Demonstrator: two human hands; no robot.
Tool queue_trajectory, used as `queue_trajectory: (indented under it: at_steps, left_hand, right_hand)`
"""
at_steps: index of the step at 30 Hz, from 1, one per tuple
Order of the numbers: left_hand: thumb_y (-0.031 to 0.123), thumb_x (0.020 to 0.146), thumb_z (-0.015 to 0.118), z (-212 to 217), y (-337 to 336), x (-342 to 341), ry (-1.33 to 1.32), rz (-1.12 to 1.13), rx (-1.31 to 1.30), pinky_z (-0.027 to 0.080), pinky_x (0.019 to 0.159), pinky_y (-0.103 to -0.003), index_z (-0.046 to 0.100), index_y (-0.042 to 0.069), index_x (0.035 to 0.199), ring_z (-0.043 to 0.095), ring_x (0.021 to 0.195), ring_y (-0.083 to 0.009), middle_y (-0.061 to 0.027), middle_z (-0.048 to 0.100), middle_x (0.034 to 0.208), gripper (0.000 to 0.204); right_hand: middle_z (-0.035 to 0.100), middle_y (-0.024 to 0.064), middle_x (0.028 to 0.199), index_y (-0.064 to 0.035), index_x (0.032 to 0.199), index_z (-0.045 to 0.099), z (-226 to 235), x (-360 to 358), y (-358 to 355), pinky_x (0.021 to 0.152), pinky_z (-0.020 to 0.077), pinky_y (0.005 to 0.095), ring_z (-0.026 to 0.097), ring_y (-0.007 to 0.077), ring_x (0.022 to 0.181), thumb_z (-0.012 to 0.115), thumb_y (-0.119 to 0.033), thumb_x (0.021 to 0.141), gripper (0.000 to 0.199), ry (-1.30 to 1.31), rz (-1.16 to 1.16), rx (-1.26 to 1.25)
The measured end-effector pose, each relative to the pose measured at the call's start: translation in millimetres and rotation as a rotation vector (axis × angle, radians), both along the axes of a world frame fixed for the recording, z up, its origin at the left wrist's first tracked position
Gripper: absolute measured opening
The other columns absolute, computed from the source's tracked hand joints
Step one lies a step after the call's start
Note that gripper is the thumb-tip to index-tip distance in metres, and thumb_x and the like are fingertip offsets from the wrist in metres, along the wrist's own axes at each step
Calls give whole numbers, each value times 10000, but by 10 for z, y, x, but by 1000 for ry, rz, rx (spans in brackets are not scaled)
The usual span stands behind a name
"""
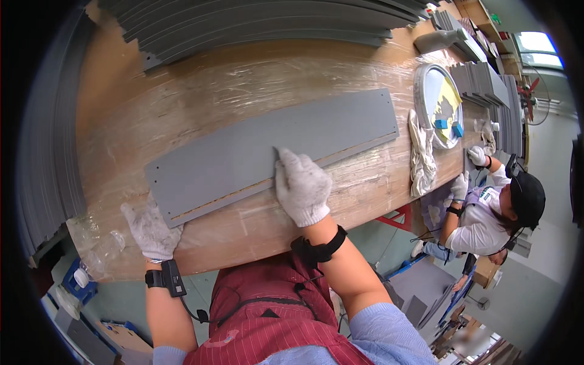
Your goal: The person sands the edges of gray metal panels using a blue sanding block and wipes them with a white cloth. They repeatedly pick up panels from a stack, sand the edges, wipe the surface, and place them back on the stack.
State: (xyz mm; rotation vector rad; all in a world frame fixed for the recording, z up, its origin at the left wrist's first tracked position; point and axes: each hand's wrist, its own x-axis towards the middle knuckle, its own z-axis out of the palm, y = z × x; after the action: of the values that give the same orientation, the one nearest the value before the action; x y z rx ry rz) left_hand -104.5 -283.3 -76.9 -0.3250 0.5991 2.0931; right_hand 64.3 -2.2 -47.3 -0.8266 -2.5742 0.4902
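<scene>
A long grey board [243,146] lies aslant on the plastic-covered table, with small holes at both ends and a narrow brownish groove along its near edge. My left hand [152,231], in a white glove, rests against the board's near left corner with its fingers spread; part of it is hidden by the board. Over the middle of the board is my gloved right hand [303,185], fingers closed in a pinch. A small dark tip shows at the fingertips, touching the board's face, but its kind is hidden.
Stacked grey boards [261,24] stand along the far side, and more [45,134] at left. To the right are a round white lid [420,91] with blue blocks [457,129], loose white gloves [421,155] and a grey bottle [435,41]. A co-worker [486,207] works beyond.
</scene>
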Motion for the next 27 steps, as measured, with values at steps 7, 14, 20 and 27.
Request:
queue_trajectory:
  at_steps: [7, 14, 20, 27]
  left_hand:
    - [625, 909, 594, 34, 33, -21, 113, -50, -127, 390, 1108, -537, 397, 54, 1489, 443, 1363, -338, -153, 450, 1497, 837]
    - [307, 962, 614, 471, 404, -42, 98, -84, -761, 616, 759, -385, 565, -58, 1248, 712, 923, -235, -197, 689, 1123, 467]
    - [255, 956, 606, 1053, 731, -214, -59, -133, -597, 248, 261, -175, 651, 69, 886, 418, 355, -49, -6, 629, 637, 204]
    - [232, 951, 621, 1332, 932, -377, 32, -206, -471, 403, 339, -179, 639, 65, 970, 597, 484, -111, -52, 690, 771, 169]
  right_hand:
    - [731, 157, 1017, -21, 1032, 722, -331, 1518, 1661, 889, 539, 399, 691, 328, 964, 673, -178, 905, 208, 81, -831, 105]
    - [661, 201, 1165, -37, 1247, 663, -10, 1710, 1450, 1001, 471, 461, 617, 391, 1088, 688, -115, 856, 399, -97, -451, 415]
    - [489, 291, 1427, 48, 1367, 522, -304, 811, 1376, 1103, 372, 520, 472, 444, 1316, 648, -368, 910, 630, -272, -229, 292]
    - [559, 175, 1410, -74, 1406, 517, -249, -682, 239, 1157, 326, 457, 553, 319, 1278, 334, -581, 1005, 672, -402, 141, 123]
